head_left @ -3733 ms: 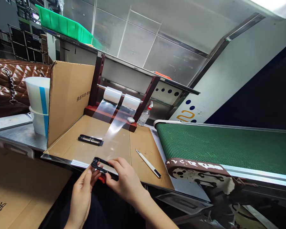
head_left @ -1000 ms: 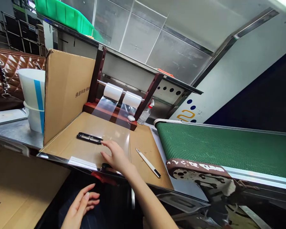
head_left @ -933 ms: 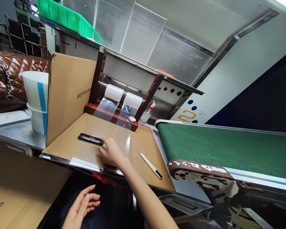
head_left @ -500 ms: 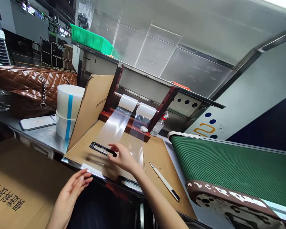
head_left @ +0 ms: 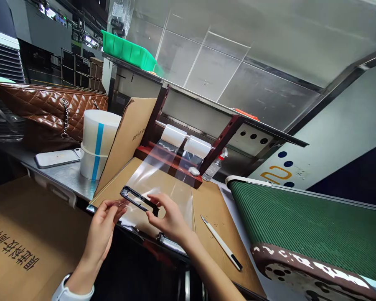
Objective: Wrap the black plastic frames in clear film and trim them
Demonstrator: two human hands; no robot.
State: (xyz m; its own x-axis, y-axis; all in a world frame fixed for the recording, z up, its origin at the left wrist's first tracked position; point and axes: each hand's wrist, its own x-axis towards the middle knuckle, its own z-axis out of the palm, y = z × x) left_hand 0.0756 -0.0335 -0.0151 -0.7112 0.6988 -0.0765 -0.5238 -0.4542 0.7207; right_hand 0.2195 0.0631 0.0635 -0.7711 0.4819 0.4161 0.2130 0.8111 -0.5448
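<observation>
My right hand [head_left: 167,213] grips one end of a narrow black plastic frame [head_left: 138,198] with a long opening, between thumb and fingers. The frame is held tilted above the clear film [head_left: 152,171], which runs down from a roll. At the film's lower left edge, my left hand [head_left: 108,217] has thumb and fingertips pinched together on what looks like the film; the fingertips partly hide it. Another black-edged piece with a clear, shiny middle [head_left: 172,242] lies at the front table edge, below my right hand.
Two film rolls [head_left: 174,136] hang on a dark red stand [head_left: 163,161]. A white knife-like tool [head_left: 222,242] lies on the cardboard right of my arm. The green conveyor belt [head_left: 301,225] is at right; stacked large rolls [head_left: 100,129], a phone [head_left: 58,158] and a brown bag [head_left: 44,108] are at left.
My left hand has risen toward the film, and its fingers have closed into a pinch. My right hand still holds the black frame, now tilted more. The view has shifted slightly.
</observation>
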